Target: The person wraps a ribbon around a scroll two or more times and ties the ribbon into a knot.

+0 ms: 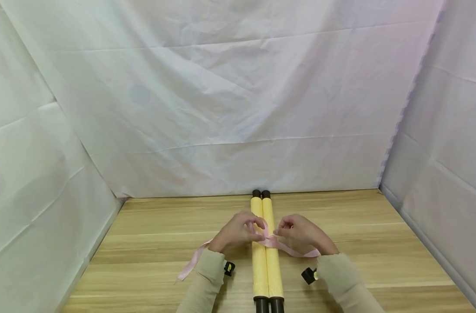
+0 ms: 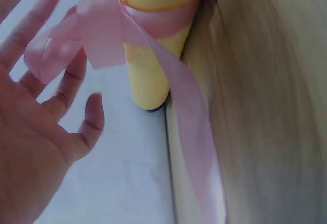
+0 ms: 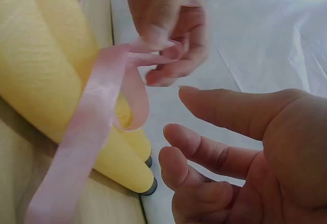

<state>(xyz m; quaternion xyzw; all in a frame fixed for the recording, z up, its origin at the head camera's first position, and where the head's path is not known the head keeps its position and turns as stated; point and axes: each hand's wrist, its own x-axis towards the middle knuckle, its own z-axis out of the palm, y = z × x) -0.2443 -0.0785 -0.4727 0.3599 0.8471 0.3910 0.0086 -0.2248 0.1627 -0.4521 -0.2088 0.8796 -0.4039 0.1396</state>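
Two yellow scrolls (image 1: 259, 269) with dark end knobs lie side by side on the table, pointing away from me. A pink ribbon (image 1: 273, 242) goes round them near the middle, with a loop standing up on top. My left hand (image 1: 239, 230) pinches the ribbon loop between thumb and fingers; the looped ribbon (image 2: 104, 24) shows by those fingers in the left wrist view. Just right of the loop is my right hand (image 1: 300, 230), its thumb and fingers apart with nothing between them in the right wrist view. One ribbon tail trails left, another right.
The wood-grain table (image 1: 156, 234) runs back to a white cloth wall (image 1: 238, 108), with more white cloth at both sides. A small black device (image 1: 229, 268) sits at the left wrist and another black device (image 1: 309, 275) at the right wrist.
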